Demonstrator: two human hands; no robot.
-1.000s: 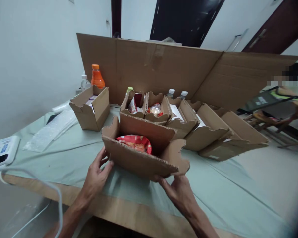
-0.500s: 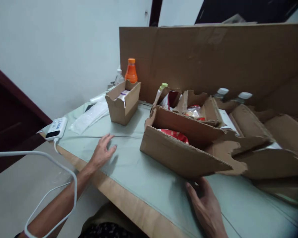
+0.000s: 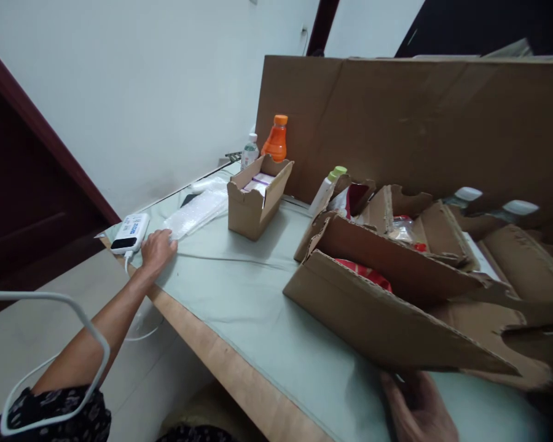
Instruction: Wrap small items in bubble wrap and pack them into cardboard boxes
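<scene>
Cardboard box (image 3: pixel 387 319), red packet (image 3: pixel 362 272) inside, rests on the tabletop (image 3: pixel 225 298) no longer steadied by the left hand (image 3: pixel 158 248), which has moved to the plastic sleeves (image 3: pixel 200 212), its grip unclear, while the right hand (image 3: pixel 421 406), thumb and fingers parted, stays beside it.

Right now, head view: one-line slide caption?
Left hand at clear plastic wrap beside a white device; right hand near a cardboard box with a red packet inside.

Left fingers (image 3: pixel 165 238) now at bubble wrap (image 3: pixel 199 212)
</scene>
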